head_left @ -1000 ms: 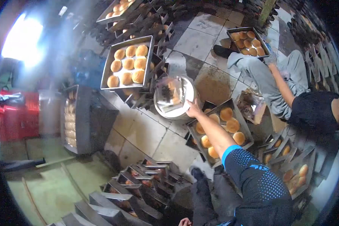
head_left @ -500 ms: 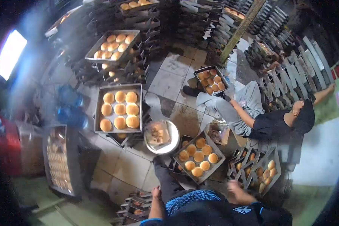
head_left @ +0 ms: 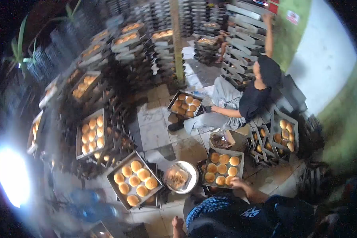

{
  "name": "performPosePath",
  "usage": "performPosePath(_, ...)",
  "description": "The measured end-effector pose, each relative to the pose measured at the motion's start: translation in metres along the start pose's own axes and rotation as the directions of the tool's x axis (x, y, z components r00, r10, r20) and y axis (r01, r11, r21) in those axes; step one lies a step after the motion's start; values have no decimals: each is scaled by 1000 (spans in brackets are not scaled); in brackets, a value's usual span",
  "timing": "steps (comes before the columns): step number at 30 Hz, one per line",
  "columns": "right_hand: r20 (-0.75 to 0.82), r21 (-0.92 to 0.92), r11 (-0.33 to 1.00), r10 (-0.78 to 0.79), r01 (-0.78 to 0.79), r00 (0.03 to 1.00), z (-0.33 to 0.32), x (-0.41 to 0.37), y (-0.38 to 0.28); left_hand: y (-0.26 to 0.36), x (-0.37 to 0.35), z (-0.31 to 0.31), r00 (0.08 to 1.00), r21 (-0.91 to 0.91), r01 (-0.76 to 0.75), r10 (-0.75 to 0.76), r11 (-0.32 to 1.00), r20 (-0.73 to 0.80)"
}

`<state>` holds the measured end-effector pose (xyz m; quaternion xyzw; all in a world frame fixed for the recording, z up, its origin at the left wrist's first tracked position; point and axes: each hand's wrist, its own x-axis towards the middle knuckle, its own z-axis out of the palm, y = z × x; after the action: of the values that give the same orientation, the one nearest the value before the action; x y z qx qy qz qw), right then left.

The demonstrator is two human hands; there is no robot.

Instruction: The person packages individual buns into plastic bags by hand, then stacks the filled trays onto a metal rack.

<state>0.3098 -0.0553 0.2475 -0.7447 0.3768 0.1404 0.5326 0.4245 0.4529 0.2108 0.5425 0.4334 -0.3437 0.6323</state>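
My right hand (head_left: 242,187) reaches over the near right corner of a square metal tray (head_left: 242,165), its fingers stretched toward a golden bun (head_left: 229,181) there and overlapping its edge. Rows of round buns fill that tray. Low at the front, my left hand (head_left: 178,223) is closed, fingers curled in; I cannot tell what it holds, if anything. Left of the tray stands a round white basin (head_left: 194,177) with a clear container of brownish filling (head_left: 176,177) in it. A second tray of buns (head_left: 117,193) sits tilted at the left, away from both hands.
Ahead, a seated person (head_left: 254,93) has one arm raised to stacked trays (head_left: 242,43). A bun tray (head_left: 173,104) lies by their legs, with an open carton (head_left: 222,139) nearby. Bun-filled tray stacks (head_left: 92,133) crowd the left; others (head_left: 284,135) stand right. A wooden post (head_left: 177,47) rises behind.
The view has swung left and tilted up. My right hand has moved from beside the near tray to its corner bun. The seated person's arm remains raised toward the stacked trays.
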Motion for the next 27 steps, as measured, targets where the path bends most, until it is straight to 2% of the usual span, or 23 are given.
performPosePath(1, 48, -318, 799, -524, 510, 851, 26, 33, 39, 10, -4, -4, 1000, 55, -13, 12, 998, 27)
performPosePath(2, 117, -511, 399, -845, 762, 521, 44, 52, 61, 18, -7, -13, 998, 114, -27, 21, 993, 52)
performPosePath(3, 181, -566, 173, -928, 806, 326, 73, 46, 63, 27, -5, -23, 997, 169, -45, 32, 985, 75)
performPosePath(6, -155, -740, 398, -886, 543, 438, 106, 34, 80, 69, 10, -37, 979, 362, -101, 28, 927, 200)
performPosePath(7, -317, -602, 683, -679, 413, 662, 121, 13, 80, 91, 20, -44, 969, 438, -124, 14, 890, 246)
performPosePath(8, -472, -216, 970, -207, 115, 857, 134, -17, 66, 118, 34, -51, 956, 514, -158, 0, 843, 294)
performPosePath(9, -517, 207, 969, 227, -137, 825, 144, -46, 42, 149, 49, -58, 938, 584, -194, -25, 789, 345)
performPosePath(10, -562, 428, 882, 430, -196, 707, 155, -76, 17, 181, 62, -63, 919, 646, -229, -56, 728, 390)
performPosePath(11, -573, 570, 795, 565, -206, 594, 173, -108, -6, 216, 73, -67, 900, 702, -267, -90, 660, 427)
performPosePath(12, -765, 390, 860, 502, -330, 403, 200, -128, -19, 243, 78, -66, 878, 747, -303, -132, 592, 460)
performPosePath(13, -689, 599, 767, 641, -232, 338, 254, -118, 32, 265, 81, -59, 855, 779, -340, -172, 526, 490)
performPosePath(14, -554, 696, 683, 708, -223, 439, 295, -142, 31, 286, 83, -49, 828, 799, -385, -209, 462, 520)
performPosePath(16, -275, 843, 500, 718, -199, 639, 362, -171, 18, 314, 91, -23, 775, 812, -462, -283, 356, 565)
performPosePath(17, -284, 655, 652, 681, -382, 675, 383, -193, -8, 322, 97, -12, 775, 829, -440, -321, 345, 545)
performPosePath(18, -266, 410, 749, 644, -520, 718, 409, -212, -26, 326, 114, 0, 786, 855, -390, -360, 342, 503)
performPosePath(19, -265, 318, 779, 620, -540, 738, 427, -232, -41, 327, 129, 13, 825, 887, -192, -420, 420, 378)
performPosePath(20, -255, 365, 756, 643, -543, 722, 443, -251, -42, 328, 147, 23, 847, 877, 14, -472, 480, 245)
performPosePath(21, -244, 448, 708, 685, -547, 687, 461, -274, -38, 322, 132, 33, 796, 868, -124, -474, 481, 376)
performPosePath(22, -224, 552, 630, 743, -547, 630, 477, -293, -34, 319, 117, 40, 906, 939, -208, -307, 275, 291)
performPosePath(23, -213, 659, 537, 805, -527, 554, 492, -309, -32, 311, 159, 49, 693, 913, -326, -596, 245, 407)
performPosePath(24, -209, 772, 433, 864, -465, 457, 505, -324, -36, 300, 145, 63, 668, 925, -315, -644, 211, 374)
performPosePath(26, -196, 963, 224, 964, -150, 180, 531, -341, -47, 253, 95, 79, 641, 919, -342, -667, 194, 379)
performPosePath(27, -105, 989, 84, 978, 118, 178, 549, -352, -49, 228, 85, 89, 655, 937, -310, -677, 163, 335)
